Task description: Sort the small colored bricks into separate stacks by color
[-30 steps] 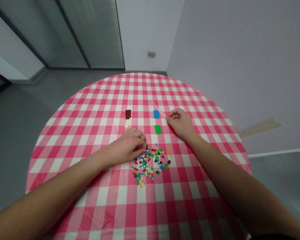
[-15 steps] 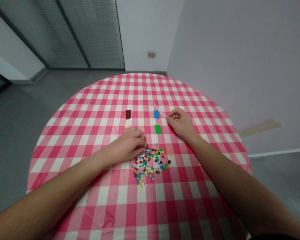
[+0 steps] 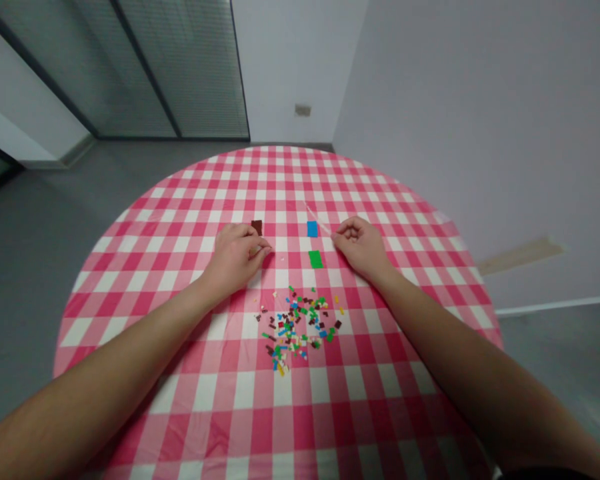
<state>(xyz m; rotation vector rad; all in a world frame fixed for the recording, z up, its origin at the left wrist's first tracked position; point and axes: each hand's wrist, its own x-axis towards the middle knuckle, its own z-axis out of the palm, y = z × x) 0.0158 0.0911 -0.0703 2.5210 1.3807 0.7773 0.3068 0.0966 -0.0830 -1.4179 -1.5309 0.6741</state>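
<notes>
My left hand [image 3: 237, 257] is closed in a pinch just in front of the dark brown square of bricks [image 3: 257, 227], partly covering it. A tiny dark brick seems to show between its thumb and fingertip, though it is barely visible. My right hand [image 3: 361, 247] rests on the table, thumb and forefinger closed on a thin, pale, see-through stick [image 3: 318, 219] that slants away to the left. Left of that hand lie a blue square [image 3: 313, 229] and, nearer me, a green square [image 3: 315, 259]. The cream piece beside the brown square is hidden by my left hand.
A loose pile of tiny mixed-colour bricks [image 3: 300, 327] spreads over the middle of the round table, on a red-and-white checked tablecloth [image 3: 220, 413]. One small pale piece [image 3: 282, 259] lies between the hands. Walls stand beyond the table.
My left hand has moved from the edge of the pile up and left to the brown square, uncovering bricks at the pile's left side. My right hand and the stick have stayed put.
</notes>
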